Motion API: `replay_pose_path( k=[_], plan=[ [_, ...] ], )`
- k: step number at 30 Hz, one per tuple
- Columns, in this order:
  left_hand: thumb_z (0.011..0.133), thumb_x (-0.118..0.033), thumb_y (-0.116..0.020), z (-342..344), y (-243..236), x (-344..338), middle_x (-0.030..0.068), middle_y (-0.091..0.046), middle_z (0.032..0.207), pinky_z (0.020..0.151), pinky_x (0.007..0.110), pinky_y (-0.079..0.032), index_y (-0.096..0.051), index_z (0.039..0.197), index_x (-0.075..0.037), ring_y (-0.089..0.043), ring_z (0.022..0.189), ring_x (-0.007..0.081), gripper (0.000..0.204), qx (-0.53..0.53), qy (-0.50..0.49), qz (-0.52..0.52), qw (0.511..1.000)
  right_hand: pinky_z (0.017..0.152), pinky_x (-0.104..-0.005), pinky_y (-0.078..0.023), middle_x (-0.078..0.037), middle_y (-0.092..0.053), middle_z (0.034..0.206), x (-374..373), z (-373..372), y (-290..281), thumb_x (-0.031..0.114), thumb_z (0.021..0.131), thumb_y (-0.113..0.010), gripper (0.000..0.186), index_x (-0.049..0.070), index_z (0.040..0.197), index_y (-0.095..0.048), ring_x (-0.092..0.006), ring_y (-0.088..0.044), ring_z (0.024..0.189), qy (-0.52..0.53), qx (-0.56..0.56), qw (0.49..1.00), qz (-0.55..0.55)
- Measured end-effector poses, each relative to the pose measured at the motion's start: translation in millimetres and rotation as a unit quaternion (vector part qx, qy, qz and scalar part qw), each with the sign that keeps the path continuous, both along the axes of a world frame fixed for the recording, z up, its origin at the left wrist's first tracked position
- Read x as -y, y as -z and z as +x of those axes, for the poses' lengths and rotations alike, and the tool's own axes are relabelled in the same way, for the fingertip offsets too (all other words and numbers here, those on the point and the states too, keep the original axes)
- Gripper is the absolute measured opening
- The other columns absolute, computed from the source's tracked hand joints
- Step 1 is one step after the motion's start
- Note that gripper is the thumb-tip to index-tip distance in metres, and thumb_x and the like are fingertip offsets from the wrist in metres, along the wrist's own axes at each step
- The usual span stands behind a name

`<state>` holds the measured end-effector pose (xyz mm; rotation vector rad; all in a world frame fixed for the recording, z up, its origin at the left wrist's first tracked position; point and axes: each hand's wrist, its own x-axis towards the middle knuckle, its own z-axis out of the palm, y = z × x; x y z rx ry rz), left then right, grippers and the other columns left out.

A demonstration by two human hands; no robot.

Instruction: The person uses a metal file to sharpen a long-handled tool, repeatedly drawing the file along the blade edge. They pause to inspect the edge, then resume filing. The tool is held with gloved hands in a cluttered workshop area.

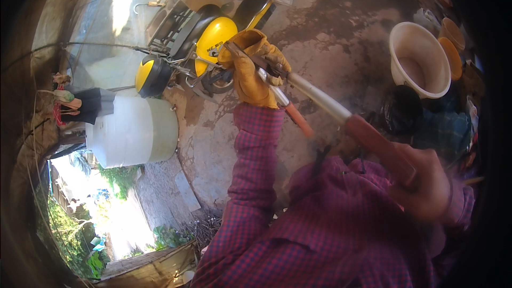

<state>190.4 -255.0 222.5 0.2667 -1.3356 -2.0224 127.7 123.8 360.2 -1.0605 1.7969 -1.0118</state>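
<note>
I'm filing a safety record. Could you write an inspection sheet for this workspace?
Surface: floor with dark patches.
Job's things: long-handled cutters, their red grips held apart.
Clutter: white bucket and orange container at right.
Hands: gloved left hand around the cutters' blade end; bare right hand, blurred, on one grip.
Cables: thin dark line at left, cable or rope unclear.
Surroundings: yellow-and-black motorbike ahead, white tank at left, greenery beyond.
</note>
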Motion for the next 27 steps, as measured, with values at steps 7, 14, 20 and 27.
replay_pose_path(
  k=[7, 14, 20, 27],
  plan=[
    [0.093, -0.086, -0.044, -6.6, -36.3, -21.8, 0.0083, -0.069, 0.078, 0.056, 0.028, -0.058, -0.064, 0.107, -0.007, -0.068, 0.067, 0.0185, 0.083, -0.034, -0.025, 0.086, 0.995, 0.077, -0.0379, -0.058, -0.023, -0.073, 0.1, 20.4, 10.9, 53.2, -0.002, 0.082, -0.068, 0.049, -0.003, 0.131, -0.061, -0.0348, -0.077, 0.093, 0.045, -0.083, 0.991, -0.094],
    [0.098, -0.072, -0.056, -10.8, -45.7, -18.3, 0.0021, -0.063, 0.081, 0.044, 0.026, -0.049, -0.063, 0.116, -0.013, -0.06, 0.055, 0.0155, 0.063, -0.043, 0.008, 0.118, 0.992, 0.083, -0.0273, -0.052, -0.017, -0.073, 0.11, 19.7, 0.8, 34.3, -0.004, 0.076, -0.064, 0.074, -0.002, 0.15, -0.053, -0.0179, -0.07, 0.098, 0.019, 0.104, 0.994, -0.042],
    [0.086, -0.089, -0.052, -13.2, -26.1, -6.4, 0.0049, -0.065, 0.076, 0.041, 0.023, -0.044, -0.065, 0.107, -0.009, -0.061, 0.054, 0.0154, 0.084, 0.051, -0.019, 0.091, 0.994, 0.068, -0.0262, -0.048, -0.011, -0.07, 0.096, 15.5, -10.9, -11.2, -0.004, 0.067, -0.064, 0.085, -0.003, 0.151, -0.051, -0.0109, -0.065, 0.078, 0.007, 0.131, 0.991, 0.007],
    [0.094, -0.081, -0.05, -13.1, -25.7, -5.8, 0.0074, -0.068, 0.077, 0.042, 0.022, -0.044, -0.065, 0.105, -0.01, -0.059, 0.055, 0.0149, 0.073, 0.047, -0.033, 0.02, 0.998, 0.073, -0.0297, -0.051, -0.008, -0.07, 0.084, 14.4, -15.9, -41.9, 0.002, 0.066, -0.071, 0.063, -0.003, 0.128, -0.067, -0.0133, -0.063, 0.073, 0.042, 0.066, 0.991, 0.11]
  ],
)
